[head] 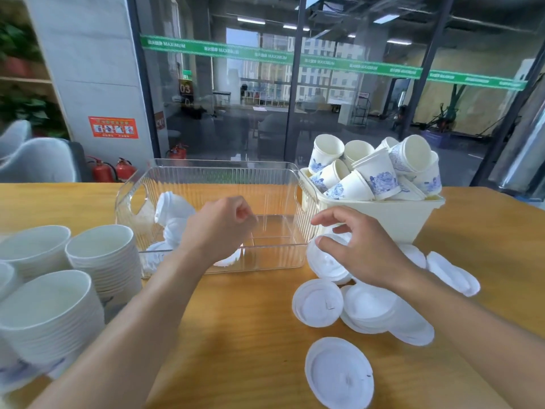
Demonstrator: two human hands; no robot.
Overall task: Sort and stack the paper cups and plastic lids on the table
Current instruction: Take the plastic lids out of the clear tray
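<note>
My left hand point(219, 228) hangs over the clear plastic bin point(206, 172) with its fingers curled and nothing visible in them. Inside the bin lie white plastic lids point(174, 214), mostly at its left end. My right hand point(359, 246) grips a small stack of white lids point(324, 261) just right of the bin's front corner. More loose lids point(365, 305) are scattered on the wooden table point(250, 335) below that hand, and one lid point(339, 376) lies nearer to me. Stacks of nested paper cups point(103, 255) stand at the left.
A cream tub point(392, 216) heaped with loose blue-flowered paper cups point(380, 178) stands behind my right hand, touching the clear bin's right side. A glass wall runs behind the table. Fire extinguishers and a grey chair stand at the far left.
</note>
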